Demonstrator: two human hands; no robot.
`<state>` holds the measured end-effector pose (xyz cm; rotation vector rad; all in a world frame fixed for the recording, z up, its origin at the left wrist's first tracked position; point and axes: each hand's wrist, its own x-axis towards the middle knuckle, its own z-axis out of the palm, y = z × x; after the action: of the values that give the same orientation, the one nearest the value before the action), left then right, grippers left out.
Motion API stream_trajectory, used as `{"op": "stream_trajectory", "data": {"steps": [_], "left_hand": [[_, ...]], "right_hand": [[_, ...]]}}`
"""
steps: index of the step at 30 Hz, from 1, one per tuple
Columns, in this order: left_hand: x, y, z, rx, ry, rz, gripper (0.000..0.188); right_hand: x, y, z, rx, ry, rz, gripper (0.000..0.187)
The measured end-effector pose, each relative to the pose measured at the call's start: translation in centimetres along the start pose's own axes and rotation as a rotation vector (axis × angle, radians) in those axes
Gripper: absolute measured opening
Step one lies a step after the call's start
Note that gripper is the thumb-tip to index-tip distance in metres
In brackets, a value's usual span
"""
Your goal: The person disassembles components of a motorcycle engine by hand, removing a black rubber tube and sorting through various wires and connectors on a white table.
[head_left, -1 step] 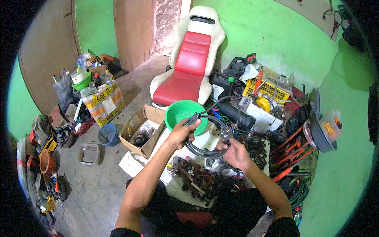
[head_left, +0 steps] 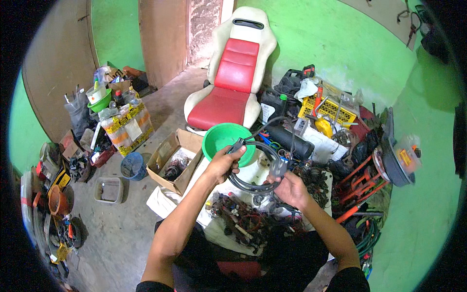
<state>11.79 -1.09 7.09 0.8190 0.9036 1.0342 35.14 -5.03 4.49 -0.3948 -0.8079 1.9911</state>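
A coiled black power cord [head_left: 244,187] hangs between my hands above the white-covered work surface. My left hand [head_left: 224,163] is closed round the coil's left side, with a black connector end [head_left: 237,145] sticking up past the thumb. My right hand [head_left: 291,190] grips the coil's right side, just below the three-pin plug [head_left: 278,168], which is blurred. One loop of cord rises and arcs over toward the right. Behind my left hand stands a green basin [head_left: 219,138]. Beneath the cord lies a heap of small dark parts and wires [head_left: 238,216].
An open cardboard box [head_left: 168,158] with dark items stands left of the basin. A red and white car seat [head_left: 228,97] is beyond it. At right are a yellow crate [head_left: 335,114], a black cylinder [head_left: 292,141] and orange metal frames [head_left: 362,180]. A blue bucket [head_left: 134,165] sits left on the floor.
The plug above my right hand has gone from sharp to blurred, and the raised loop of cord has shifted slightly. Both hands keep nearly the same place and grip.
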Motion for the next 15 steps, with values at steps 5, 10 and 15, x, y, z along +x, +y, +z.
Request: {"op": "stream_trajectory", "data": {"steps": [5, 10, 15], "left_hand": [[0.1, -0.5, 0.7, -0.024, 0.007, -0.02, 0.032], [0.1, -2.0, 1.7, 0.369, -0.006, -0.058, 0.054], [-0.4, -2.3, 1.1, 0.496, -0.091, -0.113, 0.058]], "right_hand": [[-0.8, -1.0, 1.0, -0.327, 0.124, -0.092, 0.018], [-0.2, -0.1, -0.6, -0.64, 0.629, -0.18, 0.019], [-0.4, 0.3, -4.9, -0.879, 0.597, -0.137, 0.019]]}}
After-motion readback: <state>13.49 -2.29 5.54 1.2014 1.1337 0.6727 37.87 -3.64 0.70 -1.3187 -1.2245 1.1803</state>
